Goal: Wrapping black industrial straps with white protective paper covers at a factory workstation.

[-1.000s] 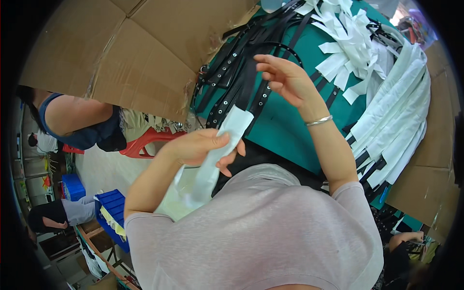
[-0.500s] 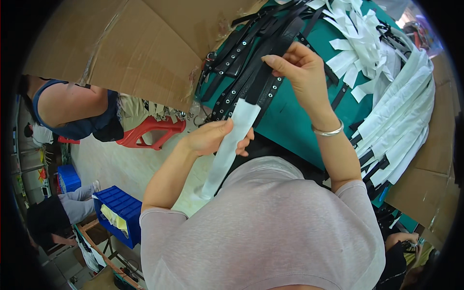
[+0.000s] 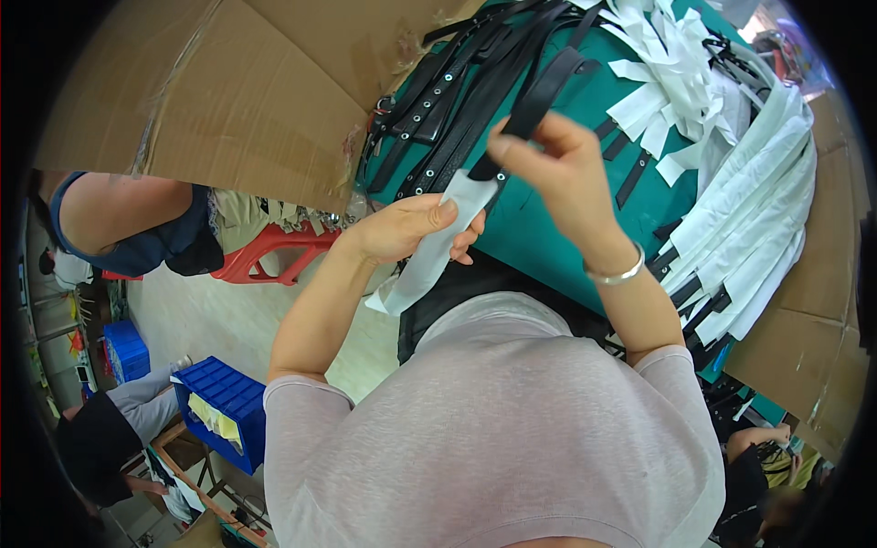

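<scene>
My left hand (image 3: 402, 228) is closed round a long white sleeve (image 3: 422, 265), thumb on top and fingertips curling out at its far side. The sleeve's lower end hangs free and bent. A black belt (image 3: 541, 91) runs into the sleeve's upper mouth; how deep it reaches inside is hidden. My right hand (image 3: 559, 173), a little blurred, pinches the belt just above that mouth, and the rest of the belt arcs up over the table. Beyond my hands lie several black belts with metal eyelets (image 3: 438, 119) on the green table (image 3: 539, 228).
Loose white sleeves (image 3: 658, 91) are heaped at the far right, beside a bundle of sleeved belts (image 3: 754, 210). Cardboard (image 3: 256, 100) stands at the left and more cardboard (image 3: 795, 356) at the right. Co-workers, a red stool (image 3: 283, 256) and a blue crate (image 3: 224, 402) are to my left.
My right hand has moved down toward the sleeve with the belt, whose upper part now arcs. The sleeve's lower end has swung up and bent, and my left hand has risen slightly.
</scene>
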Motion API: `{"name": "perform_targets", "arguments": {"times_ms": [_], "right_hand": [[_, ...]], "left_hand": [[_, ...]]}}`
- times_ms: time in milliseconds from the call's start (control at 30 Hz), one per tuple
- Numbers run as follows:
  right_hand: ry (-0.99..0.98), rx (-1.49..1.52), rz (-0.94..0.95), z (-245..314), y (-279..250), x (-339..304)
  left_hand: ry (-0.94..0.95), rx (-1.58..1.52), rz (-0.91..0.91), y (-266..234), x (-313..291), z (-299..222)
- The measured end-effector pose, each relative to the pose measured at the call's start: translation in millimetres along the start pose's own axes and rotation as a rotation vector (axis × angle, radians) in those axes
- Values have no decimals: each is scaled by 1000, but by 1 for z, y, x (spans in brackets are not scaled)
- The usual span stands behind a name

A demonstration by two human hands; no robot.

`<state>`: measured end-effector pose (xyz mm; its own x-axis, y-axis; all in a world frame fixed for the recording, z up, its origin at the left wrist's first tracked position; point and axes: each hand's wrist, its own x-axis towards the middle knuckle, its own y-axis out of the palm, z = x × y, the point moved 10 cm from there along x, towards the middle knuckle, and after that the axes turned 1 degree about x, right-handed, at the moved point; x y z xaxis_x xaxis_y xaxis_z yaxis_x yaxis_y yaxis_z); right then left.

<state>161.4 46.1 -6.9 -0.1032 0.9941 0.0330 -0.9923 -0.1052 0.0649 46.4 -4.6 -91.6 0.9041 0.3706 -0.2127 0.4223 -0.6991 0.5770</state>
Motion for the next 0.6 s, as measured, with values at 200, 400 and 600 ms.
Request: {"name": "perform_targets", "arguments": {"times_ms": [200, 400, 600], "right_hand": [[25, 317, -11, 2, -17, 30], [-326, 351, 82, 118, 22, 25], [-329, 52, 19, 28, 54, 14]], "left_hand": [[-46, 44, 4, 5, 1, 4], [351, 402, -90, 29, -6, -109], [663, 573, -48, 85, 13, -283]]}}
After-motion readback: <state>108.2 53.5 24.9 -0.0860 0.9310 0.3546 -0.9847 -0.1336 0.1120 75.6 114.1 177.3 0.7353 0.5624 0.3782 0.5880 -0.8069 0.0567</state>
